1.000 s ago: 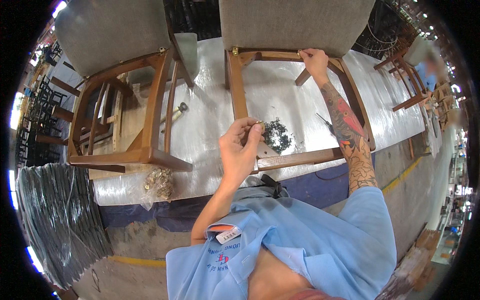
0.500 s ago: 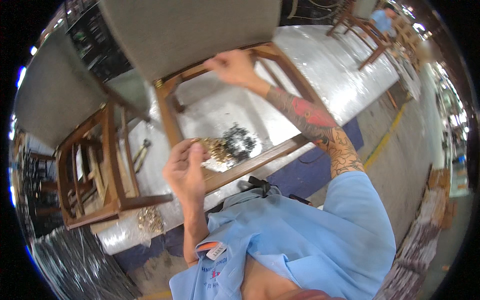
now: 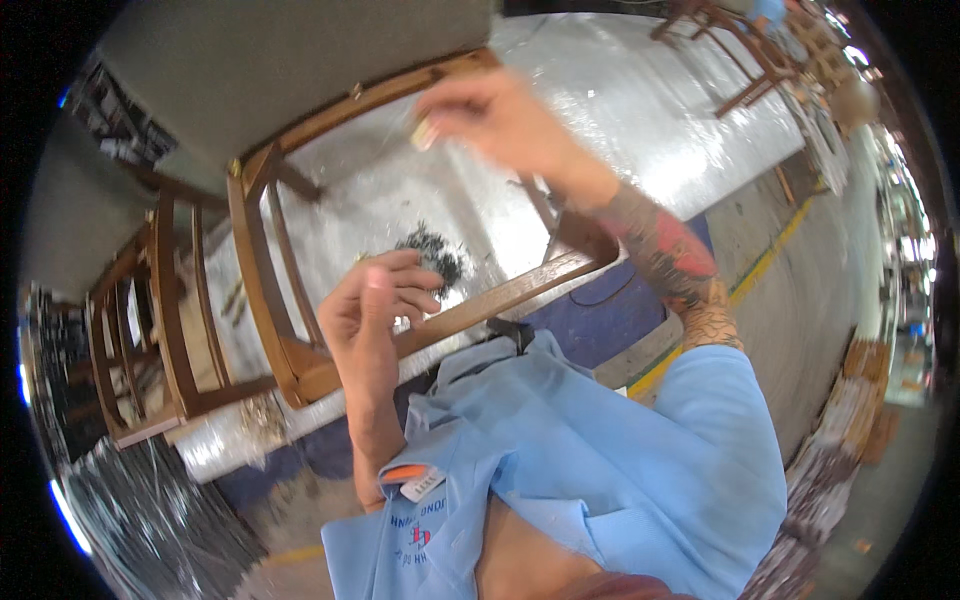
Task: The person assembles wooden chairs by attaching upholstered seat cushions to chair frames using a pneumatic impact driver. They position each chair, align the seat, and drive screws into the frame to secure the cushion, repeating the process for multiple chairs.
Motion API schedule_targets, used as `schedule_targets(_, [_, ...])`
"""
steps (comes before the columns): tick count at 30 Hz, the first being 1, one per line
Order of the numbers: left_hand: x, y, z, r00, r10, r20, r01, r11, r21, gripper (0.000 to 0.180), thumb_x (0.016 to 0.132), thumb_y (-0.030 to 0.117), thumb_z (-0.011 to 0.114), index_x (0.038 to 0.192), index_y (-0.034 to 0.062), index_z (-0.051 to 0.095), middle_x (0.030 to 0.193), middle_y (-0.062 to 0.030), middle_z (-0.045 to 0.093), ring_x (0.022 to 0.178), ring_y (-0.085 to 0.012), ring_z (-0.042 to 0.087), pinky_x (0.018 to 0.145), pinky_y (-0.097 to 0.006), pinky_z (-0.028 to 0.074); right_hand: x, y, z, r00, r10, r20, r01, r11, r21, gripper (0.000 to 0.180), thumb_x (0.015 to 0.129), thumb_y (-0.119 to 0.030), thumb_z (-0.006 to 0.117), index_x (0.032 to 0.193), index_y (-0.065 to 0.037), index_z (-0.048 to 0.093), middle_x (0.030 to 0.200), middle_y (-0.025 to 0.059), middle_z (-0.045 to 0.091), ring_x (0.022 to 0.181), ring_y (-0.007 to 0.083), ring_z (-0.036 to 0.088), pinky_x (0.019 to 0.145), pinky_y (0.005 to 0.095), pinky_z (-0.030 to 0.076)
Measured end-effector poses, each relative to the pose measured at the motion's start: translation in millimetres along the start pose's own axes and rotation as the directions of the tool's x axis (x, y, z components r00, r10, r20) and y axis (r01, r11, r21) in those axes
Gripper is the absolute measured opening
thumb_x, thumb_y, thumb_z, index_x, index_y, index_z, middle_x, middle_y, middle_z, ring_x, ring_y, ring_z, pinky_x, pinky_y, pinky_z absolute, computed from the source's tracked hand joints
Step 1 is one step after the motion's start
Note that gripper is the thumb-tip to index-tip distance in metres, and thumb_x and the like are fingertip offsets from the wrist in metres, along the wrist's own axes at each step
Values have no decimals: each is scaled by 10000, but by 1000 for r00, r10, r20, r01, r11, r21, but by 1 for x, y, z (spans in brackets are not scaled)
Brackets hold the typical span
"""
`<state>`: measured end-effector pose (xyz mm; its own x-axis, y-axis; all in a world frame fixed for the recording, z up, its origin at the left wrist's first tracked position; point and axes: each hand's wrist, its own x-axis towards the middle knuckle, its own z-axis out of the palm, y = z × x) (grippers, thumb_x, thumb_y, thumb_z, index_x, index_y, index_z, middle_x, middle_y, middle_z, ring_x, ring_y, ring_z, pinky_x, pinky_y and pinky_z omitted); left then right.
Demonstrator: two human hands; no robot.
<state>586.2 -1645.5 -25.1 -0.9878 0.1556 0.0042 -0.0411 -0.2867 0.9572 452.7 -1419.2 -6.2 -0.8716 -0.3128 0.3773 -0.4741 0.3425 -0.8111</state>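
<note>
Where the head view looks down past a blue shirt (image 3: pixel 600 470), seen close above a table (image 3: pixel 640 130) wrapped in shiny plastic sheet: an upturned wooden chair (image 3: pixel 300 370), its grey padded seat (image 3: pixel 260 70) flat on the table and its brown frame standing up. Left hand (image 3: pixel 375 315) raised in front of the near rail of that frame, fingers curled in toward the palm, loosely closed; cannot tell whether anything small sits inside them. Right hand (image 3: pixel 490 115) blurred, stretched out over the far rail near the seat, fingertips pinched on something small and pale (image 3: pixel 424 132), too smeared to name. Between the two hands, inside the frame, a dark pile of small metal bits (image 3: pixel 432 252) lying on the plastic, just beyond the left fingers. Farther left, a second chair frame (image 3: pixel 150 330) of the same wood, also upside down on the table. Beyond the right forearm, grey floor with a yellow line (image 3: pixel 760 265), and more chair frames (image 3: pixel 740 50) at the far edge.
</note>
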Motion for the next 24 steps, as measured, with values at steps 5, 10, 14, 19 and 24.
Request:
schedule_targets(5, [-42,-13,-15,936,-223,274,204,974,95,333,990,232,604,1054,-82,693,912,-148,721,725,-141,663,594,-245,484,20,106,-88,983,-16,-185,-83,853,-515,221,831,-182,725,993,-33,738,913,151,734,801,295,701,742,375,547])
schedule_targets(10, [-79,-41,-52,815,-333,474,389,921,-23,323,974,256,600,1051,-41,702,925,-118,720,730,-126,660,612,-260,497,40,159,-85,975,36,-219,-124,906,-404,187,803,-173,749,936,-41,757,841,143,737,755,248,708,722,358,543])
schedule_targets(14, [-96,-125,-59,786,-617,-36,616,777,133,324,966,283,590,1076,-9,677,889,-72,716,754,-116,663,626,-280,504,61,177,-86,963,-10,-269,-123,872,-474,208,808,-223,779,920,-48,773,815,87,753,716,157,698,697,294,540])
schedule_targets(19, [-55,-269,-75,755,-450,-476,607,753,252,355,927,324,655,1033,-14,679,894,-90,727,776,-188,684,683,-348,525,72,175,-86,964,108,-241,-205,882,-424,229,821,-199,758,964,-22,734,877,106,723,757,166,679,686,308,523])
schedule_targets(24, [13,-367,-46,936,54,-348,325,253,911,447,851,146,673,1264,-2,587,1290,-262,577,1199,-413,562,978,-449,466,66,198,-80,939,105,-329,-149,982,-112,308,858,-286,767,935,12,758,824,66,735,736,130,674,677,259,523])
